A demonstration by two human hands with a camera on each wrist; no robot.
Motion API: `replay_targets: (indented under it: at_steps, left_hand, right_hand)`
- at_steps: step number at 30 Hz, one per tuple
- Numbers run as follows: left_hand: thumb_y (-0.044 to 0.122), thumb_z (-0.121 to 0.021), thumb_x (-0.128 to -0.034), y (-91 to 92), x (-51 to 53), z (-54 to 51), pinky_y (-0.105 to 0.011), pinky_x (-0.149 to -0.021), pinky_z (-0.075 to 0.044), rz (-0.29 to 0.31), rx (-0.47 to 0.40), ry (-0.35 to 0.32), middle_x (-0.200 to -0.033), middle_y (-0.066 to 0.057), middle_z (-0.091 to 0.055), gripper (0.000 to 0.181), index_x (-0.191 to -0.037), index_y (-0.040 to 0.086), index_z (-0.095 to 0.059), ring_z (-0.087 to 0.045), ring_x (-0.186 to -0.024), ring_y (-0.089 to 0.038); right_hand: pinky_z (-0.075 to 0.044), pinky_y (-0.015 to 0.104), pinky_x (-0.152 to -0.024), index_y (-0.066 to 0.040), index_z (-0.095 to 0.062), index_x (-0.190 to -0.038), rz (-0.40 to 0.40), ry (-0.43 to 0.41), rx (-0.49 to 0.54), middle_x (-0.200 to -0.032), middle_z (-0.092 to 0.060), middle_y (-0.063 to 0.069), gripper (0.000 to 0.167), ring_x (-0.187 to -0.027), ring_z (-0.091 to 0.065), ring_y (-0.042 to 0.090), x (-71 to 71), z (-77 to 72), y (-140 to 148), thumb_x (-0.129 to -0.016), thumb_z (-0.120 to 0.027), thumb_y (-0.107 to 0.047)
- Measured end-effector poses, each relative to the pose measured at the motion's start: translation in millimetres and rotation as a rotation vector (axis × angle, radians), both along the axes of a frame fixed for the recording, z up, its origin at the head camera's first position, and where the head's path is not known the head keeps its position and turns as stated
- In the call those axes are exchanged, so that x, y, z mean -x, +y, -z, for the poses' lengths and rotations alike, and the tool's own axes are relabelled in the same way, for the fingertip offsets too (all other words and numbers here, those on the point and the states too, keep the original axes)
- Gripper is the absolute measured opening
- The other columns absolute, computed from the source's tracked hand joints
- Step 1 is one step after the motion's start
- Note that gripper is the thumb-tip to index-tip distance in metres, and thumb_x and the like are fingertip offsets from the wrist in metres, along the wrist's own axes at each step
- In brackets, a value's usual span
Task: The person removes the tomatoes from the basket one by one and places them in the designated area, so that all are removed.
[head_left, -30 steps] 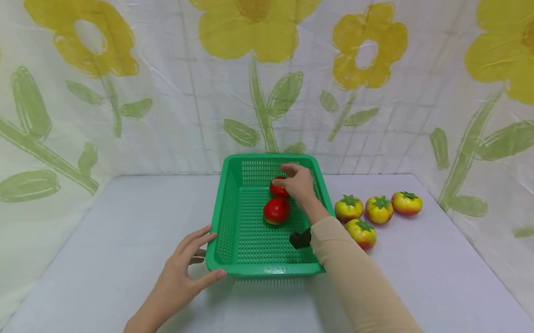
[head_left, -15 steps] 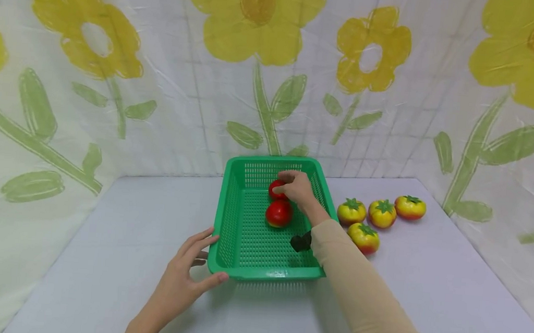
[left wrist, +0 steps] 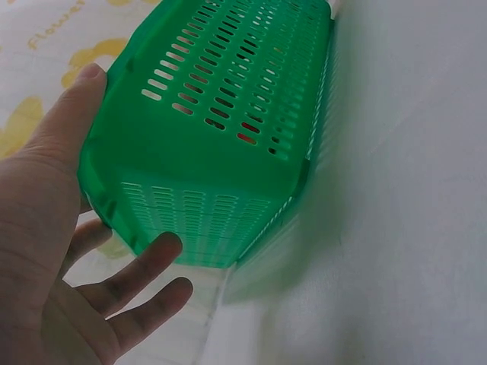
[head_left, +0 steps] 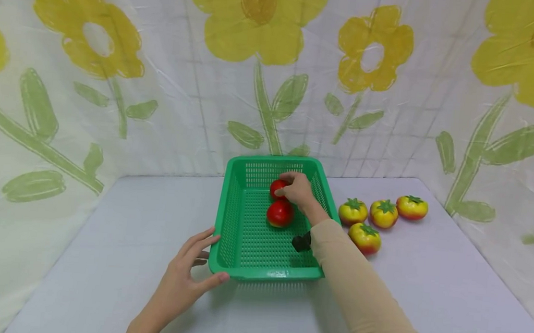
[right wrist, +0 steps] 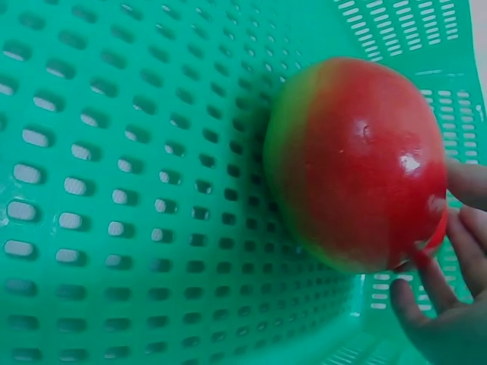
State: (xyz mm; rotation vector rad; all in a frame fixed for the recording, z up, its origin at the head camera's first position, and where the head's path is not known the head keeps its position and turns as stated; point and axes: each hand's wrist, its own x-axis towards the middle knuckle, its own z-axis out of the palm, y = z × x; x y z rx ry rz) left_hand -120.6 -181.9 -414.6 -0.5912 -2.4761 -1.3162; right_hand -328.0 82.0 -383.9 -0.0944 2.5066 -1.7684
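Inside the green plastic basket (head_left: 265,275), two red artificial tomatoes lie stem side down. The nearer tomato (head_left: 280,213) fills much of the right wrist view, its lower side yellow-green. My right hand (head_left: 299,190) reaches over the right rim and holds the farther tomato (head_left: 276,188) between thumb and fingers, hiding part of it. In the right wrist view the nearer tomato covers most of that grip. At the basket's near left corner, my left hand (head_left: 184,275) touches the rim with thumb and fingers spread; in the left wrist view two fingers (left wrist: 144,266) stand apart from the wall.
Several yellow-and-red tomatoes (head_left: 383,214) with green leafy tops sit on the white table (head_left: 160,205), right of the basket. A black device (head_left: 302,242) is on my right wrist. Behind the table hangs a white curtain (head_left: 163,43) with yellow flowers.
My right fingers have come down closer around the farther tomato. My left hand keeps its place at the basket corner, and the whole scene has shifted slightly with the head camera.
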Motion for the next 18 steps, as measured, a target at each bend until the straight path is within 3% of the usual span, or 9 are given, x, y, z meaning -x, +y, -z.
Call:
replay_targets:
  at_steps: [18]
  left_hand:
    - [0.03,-0.084,-0.0799,1.0,-0.4,-0.5,-0.041,-0.085,-0.056,-0.009,-0.007,0.004,-0.151,0.005,-0.038,0.071,-0.141,0.013,-0.052,-0.061,-0.102,-0.015]
  right_hand:
    - [-0.054,0.044,-0.089,-0.003,-0.063,-0.129,-0.048,0.036,-0.088,-0.131,-0.058,0.013,0.046,-0.116,-0.052,0.031,3.5,6.7,2.9,-0.085,-0.074,0.003]
